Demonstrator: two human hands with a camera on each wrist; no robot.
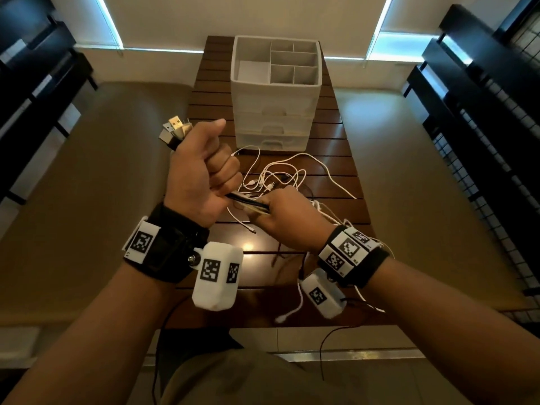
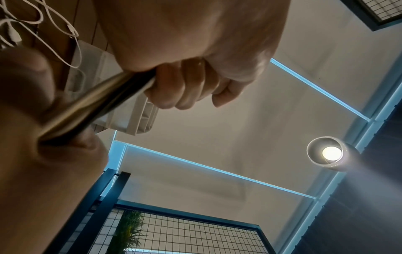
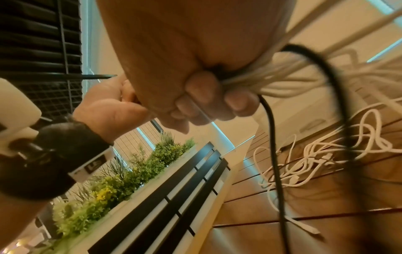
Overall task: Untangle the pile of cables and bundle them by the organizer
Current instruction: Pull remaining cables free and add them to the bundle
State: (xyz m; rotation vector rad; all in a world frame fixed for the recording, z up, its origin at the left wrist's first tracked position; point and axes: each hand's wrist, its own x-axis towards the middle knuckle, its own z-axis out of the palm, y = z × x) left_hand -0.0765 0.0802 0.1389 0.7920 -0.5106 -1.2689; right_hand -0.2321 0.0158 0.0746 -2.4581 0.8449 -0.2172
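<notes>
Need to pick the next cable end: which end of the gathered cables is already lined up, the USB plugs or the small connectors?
The USB plugs, sticking up together from the left hand; the small connectors lie scattered.

This looks like a furnished indoor lounge or home sitting area rather than a workshop: a dark slatted wooden table point(image 1: 344, 159) runs up the middle of the head view, carrying a white plastic drawer organizer point(image 1: 274, 112) with divided top compartments. Beige roller blinds point(image 1: 248, 19) with daylight leaking along their edges fill the top of the frame, and black shelving with wire-grid panels point(image 1: 491, 159) stands at the left and right edges. The wrist views add a spot lamp point(image 2: 331, 153) on a pale ceiling and a planter of green foliage point(image 3: 121, 178) in the lower left.
</notes>
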